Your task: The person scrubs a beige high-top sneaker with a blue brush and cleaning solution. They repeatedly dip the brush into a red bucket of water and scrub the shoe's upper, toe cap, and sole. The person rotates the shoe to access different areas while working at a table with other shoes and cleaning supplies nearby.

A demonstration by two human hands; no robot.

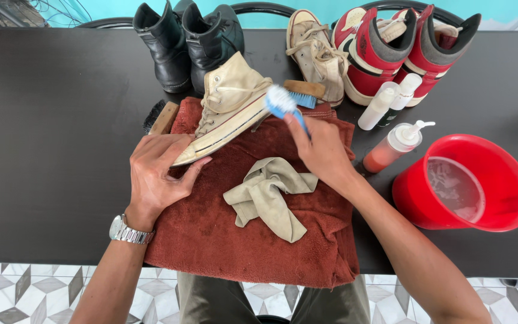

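My left hand (158,174) grips the toe of a cream high-top canvas sneaker (230,105), tilted on its side over a rust-red towel (211,234). My right hand (324,153) holds a small blue-handled brush (283,102) whose white bristle head touches the sneaker's heel. A crumpled beige cloth (268,198) lies on the towel between my hands. On my left wrist sits a metal watch (128,231).
On the black table (49,138): black boots (187,42), another cream sneaker (316,54), red high-tops (403,48), a wooden brush with blue bristles (304,91), a second wooden brush (162,118), two white bottles (388,102), an orange pump bottle (391,150), a red water jug (469,183).
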